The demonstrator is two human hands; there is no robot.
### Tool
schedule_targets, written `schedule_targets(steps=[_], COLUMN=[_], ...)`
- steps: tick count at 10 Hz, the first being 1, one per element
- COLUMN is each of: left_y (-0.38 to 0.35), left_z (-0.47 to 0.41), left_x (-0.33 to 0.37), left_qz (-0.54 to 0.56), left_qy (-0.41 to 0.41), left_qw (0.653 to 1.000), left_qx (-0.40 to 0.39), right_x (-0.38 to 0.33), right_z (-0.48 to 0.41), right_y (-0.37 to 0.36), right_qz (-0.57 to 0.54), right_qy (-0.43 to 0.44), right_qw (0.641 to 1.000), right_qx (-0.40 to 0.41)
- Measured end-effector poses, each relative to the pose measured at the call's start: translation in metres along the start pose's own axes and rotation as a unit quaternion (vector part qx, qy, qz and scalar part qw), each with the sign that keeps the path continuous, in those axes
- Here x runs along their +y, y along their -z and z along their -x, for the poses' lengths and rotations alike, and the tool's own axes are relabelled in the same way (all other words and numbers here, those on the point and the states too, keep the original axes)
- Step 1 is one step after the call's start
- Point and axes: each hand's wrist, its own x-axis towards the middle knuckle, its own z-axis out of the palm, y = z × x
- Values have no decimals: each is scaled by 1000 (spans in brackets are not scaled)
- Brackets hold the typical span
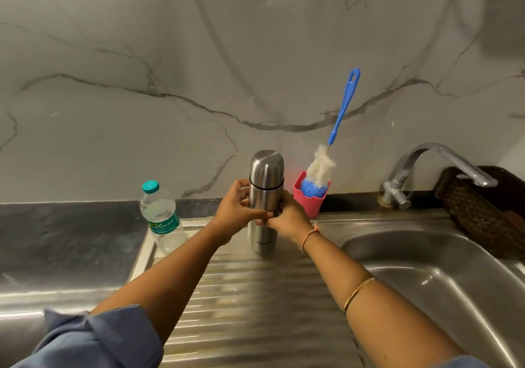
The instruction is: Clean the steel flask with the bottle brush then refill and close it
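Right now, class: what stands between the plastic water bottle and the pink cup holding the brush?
The steel flask, upright on the drainboard, held by the left hand and right hand, in the head view.

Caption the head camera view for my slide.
Left hand and right hand hold the capped steel flask upright on the drainboard; bottle brush stands in a pink cup.

Ribbed steel drainboard (255, 310), lower centre: bare between the forearms. Dark stone counter (56, 239), left: bare up to a clear plastic water bottle with teal cap (163, 219). Centre: upright steel flask (266, 174), held by left hand (235, 214) and right hand (287, 217). Just right: pink cup (308, 202) with blue-handled bottle brush (345, 103) leaning high. Steel sink basin (426, 268), right: open, overhung by chrome tap (443, 163); dark woven basket (483, 219) at far right.
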Motion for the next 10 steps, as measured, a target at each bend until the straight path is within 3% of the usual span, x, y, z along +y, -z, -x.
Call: schedule_targets(steps=[4,6,8,9,10], left_y=[4,7,12,19,17], left_z=[-22,-21,-10,4,27], left_x=[-28,-31,-25,-22,-15], left_qz=[-25,-4,-87,-176,-267], left_qy=[0,23,51,52,13], left_qw=[1000,999,994,983,961], left_qx=[6,-42,-47,-12,70], right_x=[21,24,25,22,16], right_z=[-17,-15,-5,2,17], right_y=[-9,-9,-12,-7,-10], right_qz=[-44,-61,-41,-18,2], right_qy=[-3,-7,-2,-17,-28], right_qw=[999,998,999,1000,998], right_qx=[-13,-26,-23,-3,63])
